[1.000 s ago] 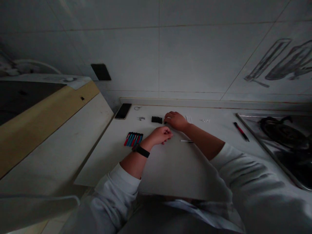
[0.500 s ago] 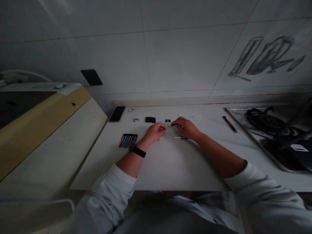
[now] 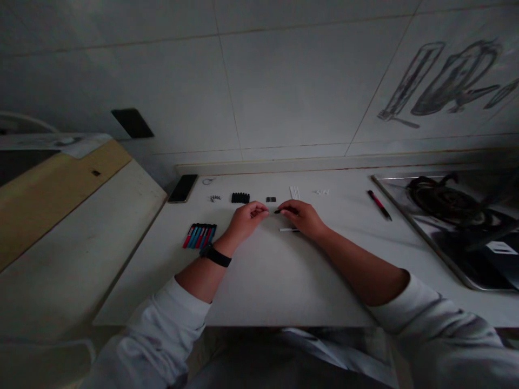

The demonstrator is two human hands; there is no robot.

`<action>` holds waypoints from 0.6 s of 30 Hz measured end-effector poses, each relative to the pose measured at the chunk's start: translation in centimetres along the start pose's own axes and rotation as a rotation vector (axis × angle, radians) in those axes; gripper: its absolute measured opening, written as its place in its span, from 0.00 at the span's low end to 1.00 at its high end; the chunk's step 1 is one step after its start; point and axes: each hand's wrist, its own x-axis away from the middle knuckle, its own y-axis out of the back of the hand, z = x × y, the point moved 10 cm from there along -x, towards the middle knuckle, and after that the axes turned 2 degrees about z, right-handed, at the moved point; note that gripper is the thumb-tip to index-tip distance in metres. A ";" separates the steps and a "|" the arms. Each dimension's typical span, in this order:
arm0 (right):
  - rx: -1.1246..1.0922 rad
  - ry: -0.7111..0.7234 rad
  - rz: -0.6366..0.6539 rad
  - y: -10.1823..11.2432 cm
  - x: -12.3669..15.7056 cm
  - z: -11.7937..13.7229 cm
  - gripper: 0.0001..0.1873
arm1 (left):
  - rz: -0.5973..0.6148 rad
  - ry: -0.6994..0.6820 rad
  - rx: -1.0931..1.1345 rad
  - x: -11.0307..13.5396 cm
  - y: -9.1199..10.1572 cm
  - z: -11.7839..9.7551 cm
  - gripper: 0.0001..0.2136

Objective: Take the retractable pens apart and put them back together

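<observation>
My right hand (image 3: 305, 219) pinches a small black pen part (image 3: 278, 211) whose tip points left. Across a small gap, my left hand (image 3: 245, 220) has thumb and fingers pressed together; whatever they hold is too small to make out. Below my right fingers lies a slim white tube (image 3: 286, 230) with its right end hidden by the hand. Just behind the hands are a row of short black pieces (image 3: 240, 198), some small dark clips (image 3: 271, 199) and thin white sticks (image 3: 294, 192). Left of my wrist, several red and blue pen barrels (image 3: 199, 236) with black ends lie side by side.
Small springs (image 3: 214, 199), a phone (image 3: 183, 188) and a ring-like item (image 3: 208, 181) lie at the back left. Small white pieces (image 3: 322, 192) and a red-and-black pen (image 3: 380, 205) are on the right. A gas stove (image 3: 438, 232) borders the white counter (image 3: 284, 292).
My hands have come closer together, the right one moving left with the black part. More of the white sticks shows behind it. The view has shifted a little.
</observation>
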 end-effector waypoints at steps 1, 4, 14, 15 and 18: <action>-0.025 -0.005 -0.028 0.1 0.0 -0.2 0.12 | 0.002 -0.004 -0.005 0.0 0.0 -0.1 0.07; -0.077 -0.006 -0.071 0.1 0.0 -0.4 0.13 | 0.022 -0.022 -0.024 0.2 -0.1 -0.6 0.07; -0.022 0.019 -0.067 0.1 0.2 1.2 0.12 | 0.031 -0.024 -0.050 0.4 -0.2 -1.3 0.06; -0.012 0.019 -0.071 0.2 0.2 1.2 0.12 | 0.037 -0.018 -0.050 0.4 -0.3 -1.2 0.07; 0.005 0.038 -0.070 0.2 0.2 1.3 0.11 | 0.041 -0.006 -0.057 0.4 -0.3 -1.1 0.08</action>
